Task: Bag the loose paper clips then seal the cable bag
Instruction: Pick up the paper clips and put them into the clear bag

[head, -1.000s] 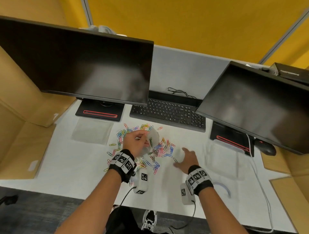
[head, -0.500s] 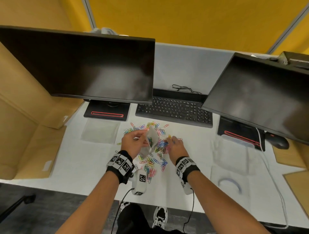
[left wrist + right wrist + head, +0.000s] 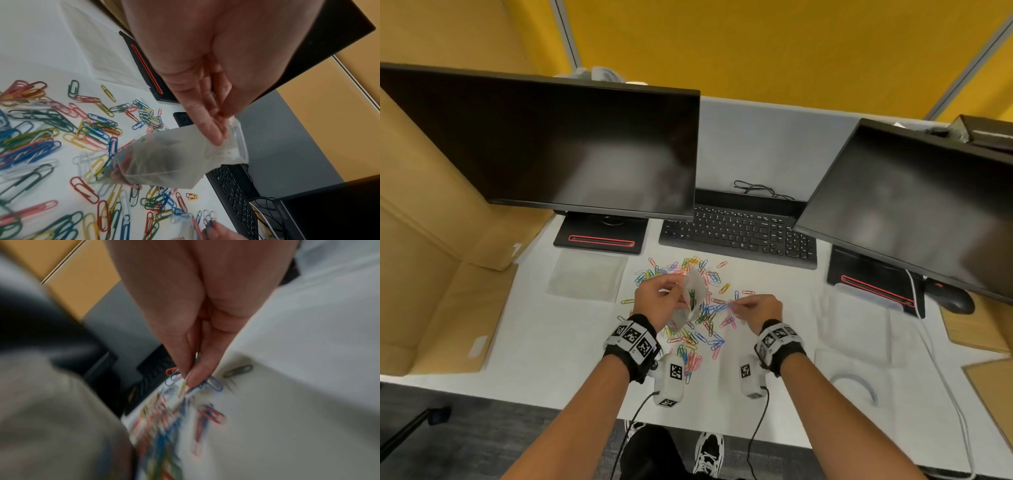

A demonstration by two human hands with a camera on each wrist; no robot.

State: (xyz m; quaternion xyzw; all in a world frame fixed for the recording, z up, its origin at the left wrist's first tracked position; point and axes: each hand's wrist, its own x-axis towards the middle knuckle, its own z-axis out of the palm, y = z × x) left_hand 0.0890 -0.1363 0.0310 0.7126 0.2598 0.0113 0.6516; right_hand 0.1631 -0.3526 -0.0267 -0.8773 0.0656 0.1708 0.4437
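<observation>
Coloured paper clips (image 3: 702, 318) lie scattered on the white desk (image 3: 551, 342) in front of the keyboard. My left hand (image 3: 657, 301) pinches the rim of a small clear zip bag (image 3: 693, 291) and holds it up over the pile; a few clips show inside the zip bag (image 3: 164, 159). My right hand (image 3: 756, 306) pinches several paper clips (image 3: 174, 378) just right of the pile, lifted a little off the desk. At the front right lies the clear cable bag (image 3: 856, 370) with a pale coiled cable (image 3: 859, 383) in it.
The black keyboard (image 3: 739, 236) sits behind the pile, between two dark monitors (image 3: 544, 147) (image 3: 914, 205) on stands. A flat clear bag (image 3: 585, 277) lies left of the clips. A mouse (image 3: 955, 299) and a white cord (image 3: 935, 359) are at right. Cardboard boxes (image 3: 431, 274) flank the desk.
My right hand went from lying flat on the desk into the pile, and now comes away to the right pinching clips. The left hand has kept the bag raised.
</observation>
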